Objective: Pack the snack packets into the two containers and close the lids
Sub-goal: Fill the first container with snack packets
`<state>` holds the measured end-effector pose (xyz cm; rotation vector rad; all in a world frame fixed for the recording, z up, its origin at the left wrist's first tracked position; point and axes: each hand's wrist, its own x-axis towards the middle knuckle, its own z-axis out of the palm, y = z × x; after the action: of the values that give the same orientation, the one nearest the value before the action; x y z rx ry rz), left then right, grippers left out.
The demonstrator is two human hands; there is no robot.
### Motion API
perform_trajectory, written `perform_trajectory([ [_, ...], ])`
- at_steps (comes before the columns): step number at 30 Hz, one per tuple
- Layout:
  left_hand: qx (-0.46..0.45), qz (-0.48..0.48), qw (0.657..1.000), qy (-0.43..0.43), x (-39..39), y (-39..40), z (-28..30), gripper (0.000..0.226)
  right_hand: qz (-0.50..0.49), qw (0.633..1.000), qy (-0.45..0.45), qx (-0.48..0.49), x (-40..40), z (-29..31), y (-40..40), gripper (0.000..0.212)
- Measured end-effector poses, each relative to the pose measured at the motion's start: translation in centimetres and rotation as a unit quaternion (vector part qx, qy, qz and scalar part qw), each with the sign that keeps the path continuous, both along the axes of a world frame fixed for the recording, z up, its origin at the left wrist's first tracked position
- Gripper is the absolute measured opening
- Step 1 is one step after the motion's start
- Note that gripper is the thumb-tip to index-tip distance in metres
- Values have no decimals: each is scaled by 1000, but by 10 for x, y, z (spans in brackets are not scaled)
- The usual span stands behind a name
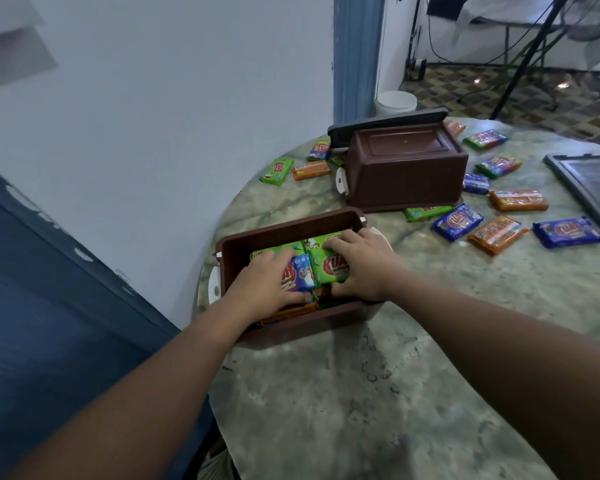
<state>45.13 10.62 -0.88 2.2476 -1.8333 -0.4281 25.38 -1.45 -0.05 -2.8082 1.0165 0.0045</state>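
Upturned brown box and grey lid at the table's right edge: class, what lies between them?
In the head view, loose snack packets lie on the table between the upturned brown box and the grey lid: green, blue and orange.

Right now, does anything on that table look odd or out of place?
Yes: the far brown container sits upside down, base up, so nothing can go in. A dark lid leans behind it, and loose snack packets lie scattered around.

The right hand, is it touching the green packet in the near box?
Touching. In the head view the right hand grips the green packet, fingers over its top, inside the near box.
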Motion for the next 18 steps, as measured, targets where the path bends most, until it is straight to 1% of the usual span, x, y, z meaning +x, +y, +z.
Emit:
perform_trajectory([
  [3, 6, 10, 997, -81, -5, 3, -8, 93, 0, 1000, 10, -5, -1, -4, 3, 91],
  [5, -8, 12, 994, -104, -9, 5, -11, 92, 0, 1000, 18, -1, 0, -4, 3, 90],
  [8, -38, 30, 997, -66, -10, 9, -14, 92, -4, 1000, 17, 5, 1, -4, 3, 86],
  [10, -63, 26, 997, -37, -8, 9, -15, 79, -7, 1000, 6, 13, 1, -4, 3, 82],
  [12, -62, 15, 997, -32, -6, 10, -17, 70, -5, 1000, 1, 22, 1, -3, 3, 78],
  [14, -64, 13, 997, -34, -4, 9, -20, 68, -4, 1000, 0, 26, 0, -2, 3, 76],
  [18, -88, 32, 996, -3, -4, 8, -23, 66, -11, 999, -12, 27, 0, -2, 2, 74],
])
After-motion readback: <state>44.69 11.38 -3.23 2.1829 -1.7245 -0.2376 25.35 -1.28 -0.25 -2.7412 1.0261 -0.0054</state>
